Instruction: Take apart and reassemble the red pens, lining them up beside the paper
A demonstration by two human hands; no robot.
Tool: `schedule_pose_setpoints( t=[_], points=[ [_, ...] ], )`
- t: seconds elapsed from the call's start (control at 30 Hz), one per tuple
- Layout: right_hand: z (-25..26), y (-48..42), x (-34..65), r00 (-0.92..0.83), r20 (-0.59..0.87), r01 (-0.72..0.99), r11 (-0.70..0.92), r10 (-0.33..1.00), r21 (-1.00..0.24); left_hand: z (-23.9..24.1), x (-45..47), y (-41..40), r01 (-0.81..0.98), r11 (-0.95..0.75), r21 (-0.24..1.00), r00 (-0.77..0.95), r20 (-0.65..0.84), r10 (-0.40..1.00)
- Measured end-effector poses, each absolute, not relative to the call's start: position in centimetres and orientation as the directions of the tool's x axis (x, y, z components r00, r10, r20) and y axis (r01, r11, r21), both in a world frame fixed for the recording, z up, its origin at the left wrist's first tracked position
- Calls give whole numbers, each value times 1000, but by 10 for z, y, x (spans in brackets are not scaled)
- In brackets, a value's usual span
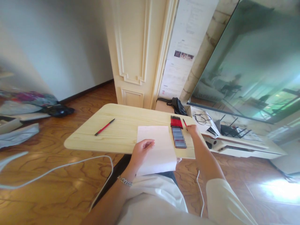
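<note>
On the right side of the pale wooden table (122, 118), my right hand (192, 129) pinches the lower end of a red and black pen (184, 122). Left of it lies a row of several similar red pens (176, 122), side by side. Below that row is a phone (179, 137) with a blurred-out screen. A blank white sheet of paper (158, 156) lies in front of me, its near part hanging past the table edge. My left hand (142, 150) is over the sheet's left part, fingers curled in, with nothing visible in them. Another red and black pen (104, 127) lies alone at the left.
A black bag (178, 105) sits behind the table's far right. A white cabinet (246, 149) with a router (231, 129) and cables stands at the right, below a large television (253, 59). A white cable (70, 164) runs over the floor at the left.
</note>
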State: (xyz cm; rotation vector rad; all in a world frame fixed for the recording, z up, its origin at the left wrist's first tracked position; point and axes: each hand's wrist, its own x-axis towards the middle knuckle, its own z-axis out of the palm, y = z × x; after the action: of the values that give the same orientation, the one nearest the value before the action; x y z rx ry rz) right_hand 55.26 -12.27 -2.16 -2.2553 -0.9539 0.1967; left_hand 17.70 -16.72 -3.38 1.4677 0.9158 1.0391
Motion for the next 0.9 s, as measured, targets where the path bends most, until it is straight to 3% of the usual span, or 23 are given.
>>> schedule_pose_setpoints(
  t=[0.67,0.9],
  points=[
    [-38,-104,545,687,97,642,-540,720,-544,-33,146,-149,84,-239,968,214,216,953],
    [-38,-105,543,676,103,663,-541,730,-517,-30,117,-124,334,-337,880,169,296,940]
  ],
)
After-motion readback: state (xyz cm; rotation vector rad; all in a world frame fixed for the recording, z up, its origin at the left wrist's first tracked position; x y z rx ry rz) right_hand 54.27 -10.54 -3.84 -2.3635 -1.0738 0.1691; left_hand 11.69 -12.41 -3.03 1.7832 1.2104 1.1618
